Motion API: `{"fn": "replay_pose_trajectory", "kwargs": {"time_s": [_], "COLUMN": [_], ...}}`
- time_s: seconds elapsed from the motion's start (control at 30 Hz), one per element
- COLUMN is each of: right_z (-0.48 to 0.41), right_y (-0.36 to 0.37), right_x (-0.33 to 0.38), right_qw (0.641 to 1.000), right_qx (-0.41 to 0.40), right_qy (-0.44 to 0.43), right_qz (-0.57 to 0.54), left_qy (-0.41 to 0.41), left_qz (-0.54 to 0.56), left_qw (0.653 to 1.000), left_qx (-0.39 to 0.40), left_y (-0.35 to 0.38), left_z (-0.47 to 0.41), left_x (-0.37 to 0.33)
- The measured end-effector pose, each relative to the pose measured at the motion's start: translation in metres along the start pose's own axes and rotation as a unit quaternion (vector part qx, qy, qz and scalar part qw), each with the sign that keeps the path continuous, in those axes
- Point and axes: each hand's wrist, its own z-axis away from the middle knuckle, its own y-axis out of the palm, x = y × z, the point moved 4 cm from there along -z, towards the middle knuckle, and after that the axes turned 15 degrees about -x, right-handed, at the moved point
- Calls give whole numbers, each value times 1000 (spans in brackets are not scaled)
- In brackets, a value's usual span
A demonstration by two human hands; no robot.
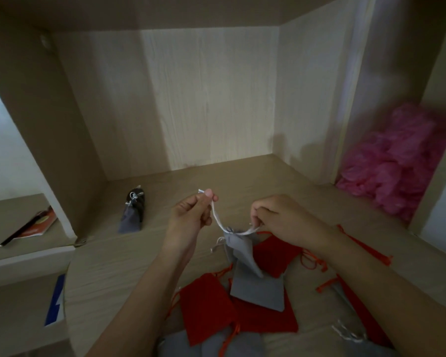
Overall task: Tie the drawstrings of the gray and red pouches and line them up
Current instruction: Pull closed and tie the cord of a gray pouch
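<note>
1. Dim, warm-grey overall; a paler band lights the back panel (211, 99) at 12 o'clock.
2. Left of it lies shadow; whitish brightness at 9 o'clock.
3. The pink heap (397, 163) at 3 o'clock is blurred.
4. Edges bow from wide-angle distortion.

Head-worn view, forward-down, close over desk (129, 266)

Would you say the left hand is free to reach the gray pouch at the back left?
Probably not yet: the left hand pinches a drawstring of the raised gray pouch. Otherwise nothing stands between it and the back pouch.
</note>
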Motion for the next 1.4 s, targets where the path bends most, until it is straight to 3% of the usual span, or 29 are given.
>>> {"fn": "replay_pose_trajectory", "kwargs": {"time_s": [0.2, 0.27, 0.33, 0.4, 0.57, 0.77, 0.9, 1.03, 1.17, 1.27, 1.4], "right_z": [3, 3, 2, 1, 3, 6, 5, 5, 6, 11, 15], "right_y": [-1, -3, -8, -12, -14, -11, -4, -3, 5, 17, 26], "right_x": [2, 3, 2, 2, 8, 9, 7, 3, 4, 3, 1], "right_qw": [990, 957, 901, 873, 842, 846, 825, 791, 763, 746, 734], "right_qx": [53, 67, 52, 64, 109, 144, 159, 142, 119, 114, 111], "right_qy": [74, 139, 198, 207, 210, 206, 218, 242, 257, 287, 312], "right_qz": [-105, -248, -382, -437, -485, -471, -496, -544, -580, -590, -593], "left_qy": [-166, -203, -215, -212, -208, -221, -238, -264, -303, -278, -253], "left_qz": [116, 123, 119, 105, 49, -21, -36, 66, 211, 293, 347], "left_qw": [978, 969, 966, 965, 933, 886, 902, 922, 902, 897, 885], "left_qx": [48, 67, 81, 110, 289, 407, 360, 276, 224, 181, 181], "left_y": [-2, -4, -7, -12, -14, -8, -6, -4, -1, -3, -2], "left_z": [-5, -7, -10, -12, -5, 12, 13, 4, -1, -10, -11], "left_x": [-2, 0, 1, 4, 11, 13, 12, 6, 3, 1, -4]}}
